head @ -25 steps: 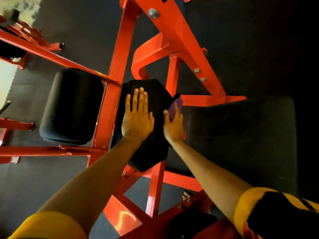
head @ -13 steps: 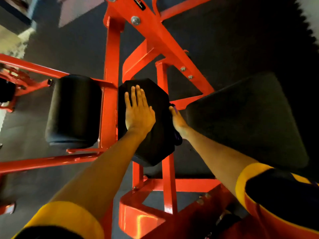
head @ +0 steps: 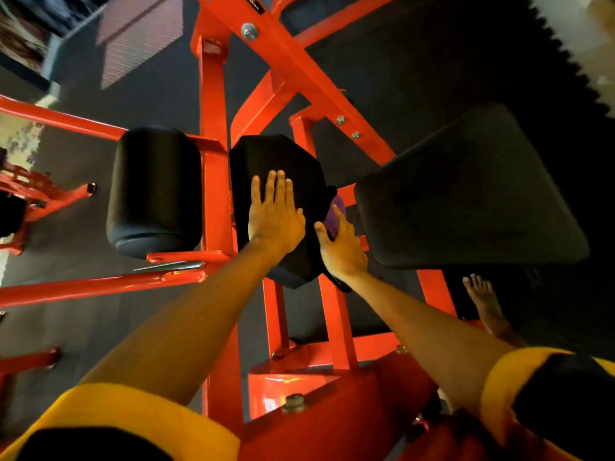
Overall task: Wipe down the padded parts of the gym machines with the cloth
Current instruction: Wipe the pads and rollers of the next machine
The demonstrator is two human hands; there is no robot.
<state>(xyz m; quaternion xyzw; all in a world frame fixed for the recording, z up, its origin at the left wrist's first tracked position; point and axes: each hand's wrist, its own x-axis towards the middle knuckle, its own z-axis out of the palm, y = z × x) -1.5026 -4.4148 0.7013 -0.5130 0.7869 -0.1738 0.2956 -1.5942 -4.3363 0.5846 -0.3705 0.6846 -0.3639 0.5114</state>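
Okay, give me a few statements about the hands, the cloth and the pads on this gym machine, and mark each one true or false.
1. The left hand lies flat on the middle pad, fingers straight. True.
2. The left hand holds the cloth. False: the purple cloth is pressed under the right hand, against the middle pad's right side.
3. The roller pad sits left of the middle pad, with a red frame bar between them. True.
4. The foot in view wears a shoe. False: it is bare.
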